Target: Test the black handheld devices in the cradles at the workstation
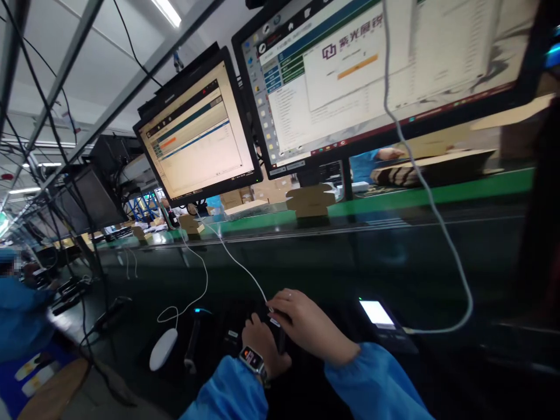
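Observation:
My left hand [261, 345], with a watch on its wrist, grips a small dark device [278, 337] low on the dark bench. My right hand [308, 326] rests over the same device, its fingers pinched on the plug end of a white cable [238, 263]. That cable runs up and left toward the monitors. Both sleeves are blue. The device is mostly hidden between my hands.
A phone with a lit screen [376, 313] lies right of my hands, on a second white cable [431, 201]. A white mouse [163, 348] sits left. Two monitors [199, 131] [371, 70] hang above a green-edged conveyor [437, 193]. A co-worker in blue [17, 309] is far left.

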The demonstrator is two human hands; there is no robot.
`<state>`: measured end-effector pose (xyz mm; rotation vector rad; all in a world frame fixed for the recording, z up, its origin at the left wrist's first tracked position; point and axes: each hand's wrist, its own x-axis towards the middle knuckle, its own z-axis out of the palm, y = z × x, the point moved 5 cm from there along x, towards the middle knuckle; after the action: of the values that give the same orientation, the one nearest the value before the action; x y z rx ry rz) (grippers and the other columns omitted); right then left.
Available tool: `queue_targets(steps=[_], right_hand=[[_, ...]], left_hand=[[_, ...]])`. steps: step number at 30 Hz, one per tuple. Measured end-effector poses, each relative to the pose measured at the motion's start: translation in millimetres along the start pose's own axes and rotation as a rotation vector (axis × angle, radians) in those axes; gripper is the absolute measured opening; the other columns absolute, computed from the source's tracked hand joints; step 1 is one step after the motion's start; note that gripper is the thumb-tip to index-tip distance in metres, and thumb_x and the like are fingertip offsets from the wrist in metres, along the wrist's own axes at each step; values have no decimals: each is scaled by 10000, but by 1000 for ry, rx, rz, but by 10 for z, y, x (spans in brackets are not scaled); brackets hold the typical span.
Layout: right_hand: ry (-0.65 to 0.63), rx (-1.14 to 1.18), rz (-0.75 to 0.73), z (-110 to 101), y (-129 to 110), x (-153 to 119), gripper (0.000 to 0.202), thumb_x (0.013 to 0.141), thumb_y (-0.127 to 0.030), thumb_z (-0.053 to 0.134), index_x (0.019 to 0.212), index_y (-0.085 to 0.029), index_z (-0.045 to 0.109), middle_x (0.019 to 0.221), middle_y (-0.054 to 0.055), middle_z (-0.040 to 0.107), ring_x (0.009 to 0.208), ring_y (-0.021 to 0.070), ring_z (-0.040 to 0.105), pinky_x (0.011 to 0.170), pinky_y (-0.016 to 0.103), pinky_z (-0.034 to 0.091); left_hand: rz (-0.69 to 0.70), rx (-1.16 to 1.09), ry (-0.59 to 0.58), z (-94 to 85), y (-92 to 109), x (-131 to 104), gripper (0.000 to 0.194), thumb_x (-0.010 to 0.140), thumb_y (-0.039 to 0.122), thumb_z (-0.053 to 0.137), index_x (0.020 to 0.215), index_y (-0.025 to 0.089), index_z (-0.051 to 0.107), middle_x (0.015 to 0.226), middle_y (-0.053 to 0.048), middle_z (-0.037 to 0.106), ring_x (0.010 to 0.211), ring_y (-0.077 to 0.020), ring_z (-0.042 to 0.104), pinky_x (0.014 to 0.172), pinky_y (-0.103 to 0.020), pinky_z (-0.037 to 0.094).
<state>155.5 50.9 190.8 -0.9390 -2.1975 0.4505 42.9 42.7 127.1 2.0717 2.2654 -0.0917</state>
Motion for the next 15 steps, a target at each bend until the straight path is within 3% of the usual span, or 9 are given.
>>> queue_targets(steps=[5, 7, 10, 12, 15], right_hand=[[-6, -16, -5, 34, 17, 12, 228, 922, -157, 516, 1027, -209, 712, 1034, 23, 623, 1015, 160, 523, 918, 342, 391], [4, -15, -13, 37, 12, 15, 233, 915, -151, 526, 1037, -213, 714, 1033, 21, 626, 1016, 161, 531, 914, 338, 394], [67, -9, -47, 10, 6, 9, 244, 903, -134, 531, 1037, -213, 719, 1018, 25, 630, 995, 149, 545, 901, 322, 406], [143, -10, -82, -25, 5, -3, 244, 908, -141, 526, 1036, -207, 723, 1006, 35, 632, 968, 140, 556, 879, 307, 420], [252, -25, -152, -71, -18, -26, 239, 917, -160, 522, 1039, -188, 726, 987, 48, 637, 936, 133, 575, 833, 286, 446]], left_hand=[[-3, -75, 37, 16, -41, 14, 903, 619, 494, 758, 1328, -15, 530, 1358, -232, 421, 1281, -405, 307, 1102, -513, 276], [23, -139, 42, 12, -80, 28, 880, 590, 459, 805, 1274, -38, 563, 1318, -238, 452, 1252, -417, 334, 1084, -513, 300], [6, -254, 95, -15, -191, 42, 476, 639, 374, 796, 966, 49, 680, 1159, -155, 553, 1115, -325, 468, 970, -393, 416], [16, -302, 126, -26, -235, 29, 326, 717, 338, 744, 909, 82, 679, 1116, -118, 583, 1079, -278, 501, 940, -344, 425], [70, -258, 93, -20, -187, -23, 611, 721, 445, 785, 1119, 2, 648, 1162, -188, 568, 1129, -373, 463, 997, -461, 388]])
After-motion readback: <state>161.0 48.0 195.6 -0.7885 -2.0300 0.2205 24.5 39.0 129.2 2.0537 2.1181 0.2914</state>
